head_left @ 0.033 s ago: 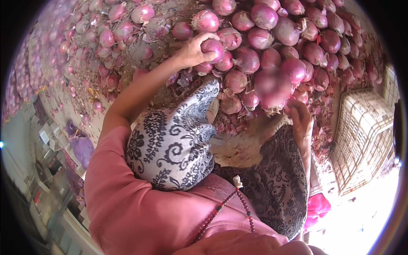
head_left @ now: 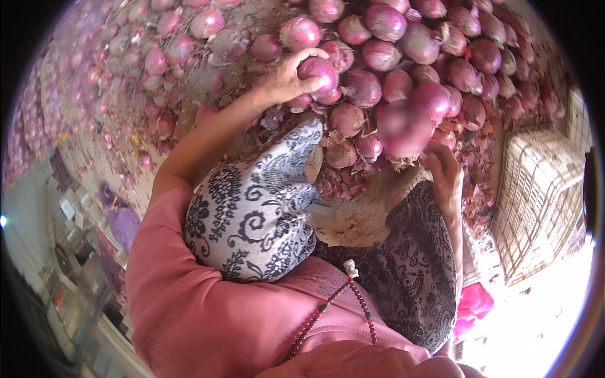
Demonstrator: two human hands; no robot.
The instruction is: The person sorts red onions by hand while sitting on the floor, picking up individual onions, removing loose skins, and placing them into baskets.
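Note:
Red onions (head_left: 362, 88) lie piled across the upper middle, amid loose peels. My left hand (head_left: 293, 79) is closed around a red onion (head_left: 318, 74) near the top centre. My right hand (head_left: 444, 167) is at the right, fingers curled beside the lower edge of the pile, just below a large blurred onion (head_left: 403, 128); whether anything is within those fingers I cannot make out. My knees, in patterned grey cloth (head_left: 246, 220), are below the pile.
A cream plastic crate (head_left: 535, 189) stands on the right, with part of another behind it. Filled mesh sacks (head_left: 38, 126) line the far left. Purple cloth or bagging (head_left: 120, 220) lies at the lower left, and bright pink material (head_left: 472, 309) is at the lower right.
The view has shifted very slightly. Both hands are in practically the same positions, the left one still around its onion.

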